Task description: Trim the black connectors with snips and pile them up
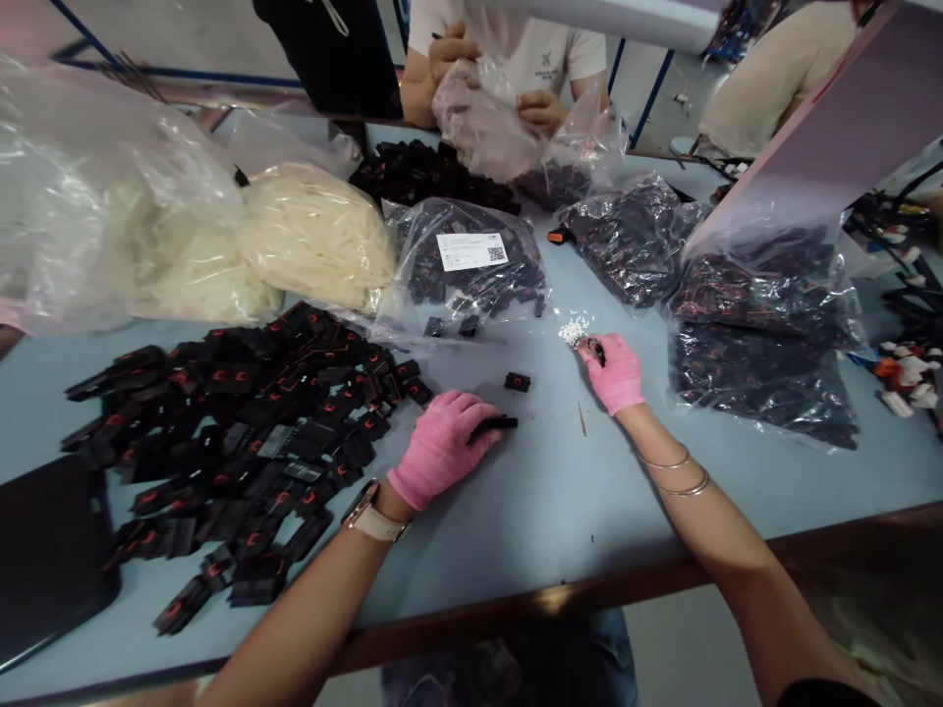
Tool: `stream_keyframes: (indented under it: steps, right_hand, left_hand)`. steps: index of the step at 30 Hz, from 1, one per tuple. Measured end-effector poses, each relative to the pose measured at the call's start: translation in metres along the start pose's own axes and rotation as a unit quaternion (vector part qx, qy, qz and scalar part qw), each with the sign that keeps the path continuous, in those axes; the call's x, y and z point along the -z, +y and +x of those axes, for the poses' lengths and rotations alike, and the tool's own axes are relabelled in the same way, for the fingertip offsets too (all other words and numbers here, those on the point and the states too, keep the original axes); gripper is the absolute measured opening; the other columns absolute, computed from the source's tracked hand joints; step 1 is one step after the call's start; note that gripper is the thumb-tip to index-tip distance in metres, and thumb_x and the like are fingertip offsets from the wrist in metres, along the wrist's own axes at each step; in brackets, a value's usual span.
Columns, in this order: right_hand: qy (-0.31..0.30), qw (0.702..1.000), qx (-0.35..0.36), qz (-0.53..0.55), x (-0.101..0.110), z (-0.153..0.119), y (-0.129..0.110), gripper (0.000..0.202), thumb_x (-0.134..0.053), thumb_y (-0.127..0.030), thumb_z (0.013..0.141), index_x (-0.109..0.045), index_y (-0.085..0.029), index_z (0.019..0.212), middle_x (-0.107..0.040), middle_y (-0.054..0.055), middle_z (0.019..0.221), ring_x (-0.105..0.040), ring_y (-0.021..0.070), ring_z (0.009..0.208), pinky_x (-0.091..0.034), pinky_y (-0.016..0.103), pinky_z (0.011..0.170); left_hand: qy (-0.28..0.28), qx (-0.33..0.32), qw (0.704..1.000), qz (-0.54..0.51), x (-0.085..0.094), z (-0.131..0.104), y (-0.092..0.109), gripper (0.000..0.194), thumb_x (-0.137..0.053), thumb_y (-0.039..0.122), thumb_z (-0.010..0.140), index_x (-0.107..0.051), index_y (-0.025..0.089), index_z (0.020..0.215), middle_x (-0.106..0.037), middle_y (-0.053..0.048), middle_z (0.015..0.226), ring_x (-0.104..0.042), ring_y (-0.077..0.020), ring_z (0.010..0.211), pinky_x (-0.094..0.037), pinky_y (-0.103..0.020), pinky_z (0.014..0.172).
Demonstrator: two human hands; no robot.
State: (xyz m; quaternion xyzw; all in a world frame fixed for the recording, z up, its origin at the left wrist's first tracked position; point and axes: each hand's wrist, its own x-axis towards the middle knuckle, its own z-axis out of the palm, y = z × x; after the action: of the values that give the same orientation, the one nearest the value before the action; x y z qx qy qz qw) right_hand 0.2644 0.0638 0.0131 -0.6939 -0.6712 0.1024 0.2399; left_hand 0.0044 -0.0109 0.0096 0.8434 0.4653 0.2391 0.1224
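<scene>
My left hand (pixel 446 447), in a pink glove, holds a black connector (pixel 501 423) between thumb and fingers over the table's middle. My right hand (pixel 613 373), also gloved in pink, is closed at the edge of a small heap of white pieces (pixel 573 329); a dark object (pixel 596 351) shows at its fingertips, too small to identify. Between the hands lies a single black connector (pixel 517 381) with a red part. Left of my left hand spreads a large pile of black connectors (pixel 243 442), many with red parts.
Behind are a labelled clear bag (pixel 471 257), a bag of cream pieces (pixel 316 236) and bags of dark parts (pixel 626 236). More dark bags (pixel 762 363) lie right, beside a slanted panel (pixel 803 128). A black tray (pixel 55 555) is at left. Across the table a person (pixel 545 59) handles plastic.
</scene>
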Motion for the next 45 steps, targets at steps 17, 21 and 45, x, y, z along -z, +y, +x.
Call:
stream_keyframes:
  steps: [17, 21, 45]
  right_hand:
    - [-0.202, 0.931, 0.15, 0.265, -0.01, -0.059, -0.068, 0.015, -0.056, -0.027, 0.083, -0.07, -0.022, 0.085, -0.068, 0.003, 0.085, -0.06, 0.0159, 0.082, -0.046, 0.03, 0.078]
    - [-0.204, 0.936, 0.158, 0.239, -0.013, -0.06, -0.068, 0.012, -0.059, -0.024, 0.082, -0.071, -0.023, 0.084, -0.068, 0.002, 0.085, -0.061, 0.0151, 0.082, -0.048, 0.029, 0.079]
    - [-0.138, 0.948, 0.236, 0.163, -0.021, -0.07, -0.055, 0.021, -0.054, -0.022, 0.084, -0.07, -0.023, 0.097, -0.068, 0.002, 0.088, -0.061, 0.0115, 0.074, -0.047, 0.023, 0.069]
  left_hand:
    - [0.052, 0.045, 0.997, -0.022, -0.002, 0.001, 0.006, 0.01, -0.06, 0.029, 0.08, -0.063, 0.02, 0.077, -0.064, -0.002, 0.069, -0.059, -0.0172, 0.068, -0.046, -0.031, 0.067]
    - [0.058, 0.037, 0.997, -0.02, -0.004, 0.001, 0.004, 0.012, -0.061, 0.03, 0.08, -0.062, 0.019, 0.074, -0.064, -0.002, 0.068, -0.058, -0.0167, 0.067, -0.045, -0.03, 0.066]
    - [0.066, 0.035, 0.997, -0.034, -0.003, 0.001, 0.002, 0.014, -0.063, 0.031, 0.08, -0.063, 0.019, 0.075, -0.064, -0.001, 0.068, -0.059, -0.0163, 0.067, -0.045, -0.03, 0.067]
